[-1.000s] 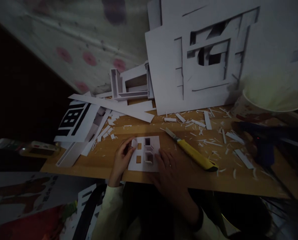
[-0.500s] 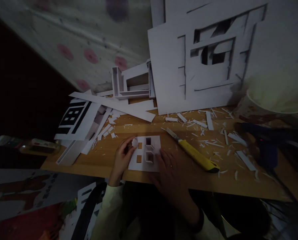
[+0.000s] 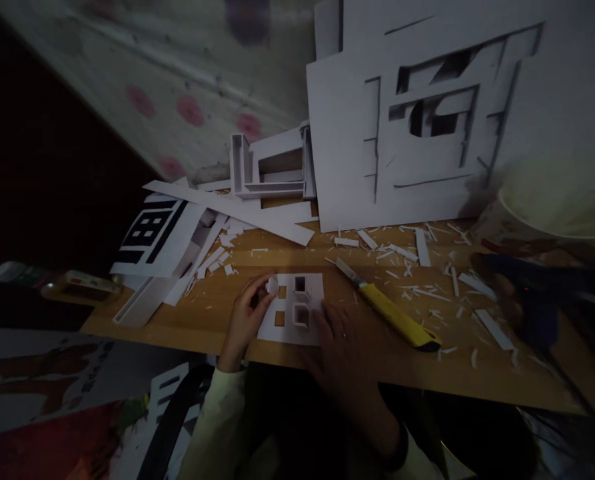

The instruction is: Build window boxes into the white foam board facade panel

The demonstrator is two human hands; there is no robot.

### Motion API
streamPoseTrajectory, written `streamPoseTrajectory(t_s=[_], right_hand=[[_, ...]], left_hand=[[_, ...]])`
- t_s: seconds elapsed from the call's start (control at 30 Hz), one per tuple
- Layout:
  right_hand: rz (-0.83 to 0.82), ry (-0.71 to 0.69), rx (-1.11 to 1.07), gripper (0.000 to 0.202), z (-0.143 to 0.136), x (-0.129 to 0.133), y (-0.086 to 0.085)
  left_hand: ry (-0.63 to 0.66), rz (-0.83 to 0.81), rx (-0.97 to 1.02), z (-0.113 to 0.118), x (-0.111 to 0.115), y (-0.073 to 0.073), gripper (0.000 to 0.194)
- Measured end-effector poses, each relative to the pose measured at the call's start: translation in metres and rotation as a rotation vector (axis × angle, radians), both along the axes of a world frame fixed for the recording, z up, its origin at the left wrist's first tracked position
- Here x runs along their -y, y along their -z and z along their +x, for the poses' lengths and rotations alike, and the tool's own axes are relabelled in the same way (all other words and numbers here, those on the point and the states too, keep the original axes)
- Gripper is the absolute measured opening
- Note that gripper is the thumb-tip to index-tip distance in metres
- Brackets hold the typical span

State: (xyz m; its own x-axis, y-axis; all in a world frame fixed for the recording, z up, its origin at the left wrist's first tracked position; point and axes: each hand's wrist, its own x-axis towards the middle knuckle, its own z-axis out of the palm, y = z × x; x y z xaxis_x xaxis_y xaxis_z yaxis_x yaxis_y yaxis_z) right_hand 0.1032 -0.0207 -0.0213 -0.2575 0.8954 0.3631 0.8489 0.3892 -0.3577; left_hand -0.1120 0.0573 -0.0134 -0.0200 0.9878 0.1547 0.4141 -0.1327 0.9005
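Observation:
A white foam board panel (image 3: 288, 333) lies flat near the table's front edge. It has two square holes on its left side and two raised box-like frames (image 3: 301, 313) on its right. My left hand (image 3: 247, 317) pinches a small white board piece (image 3: 272, 287) between thumb and fingers at the panel's upper left. My right hand (image 3: 334, 337) lies with fingers outstretched against the panel's right edge. To the right of that hand sits a yellow utility knife (image 3: 390, 312), its blade pointing up and left.
White offcuts (image 3: 422, 247) litter the wooden table (image 3: 257, 267). A large cut board (image 3: 342, 153) leans at the back beside a white frame model (image 3: 270, 190). A dark blue glue gun (image 3: 532, 293) and a paper bucket (image 3: 507, 213) stand right; a bottle (image 3: 84, 285) lies left.
The whole view has shifted slightly, with things appearing a little further right. Both hands keep nearly the same places on the panel and the small piece.

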Motion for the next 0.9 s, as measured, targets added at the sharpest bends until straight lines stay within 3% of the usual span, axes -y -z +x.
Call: streamPoseTrajectory(t_s=[0.9], right_hand=[[0.029,-0.008,0.016,0.061,0.0006,0.0008,0.0020]], left_hand=[[0.016,0.046,-0.023,0.0049,-0.0005,-0.0080,0.037]])
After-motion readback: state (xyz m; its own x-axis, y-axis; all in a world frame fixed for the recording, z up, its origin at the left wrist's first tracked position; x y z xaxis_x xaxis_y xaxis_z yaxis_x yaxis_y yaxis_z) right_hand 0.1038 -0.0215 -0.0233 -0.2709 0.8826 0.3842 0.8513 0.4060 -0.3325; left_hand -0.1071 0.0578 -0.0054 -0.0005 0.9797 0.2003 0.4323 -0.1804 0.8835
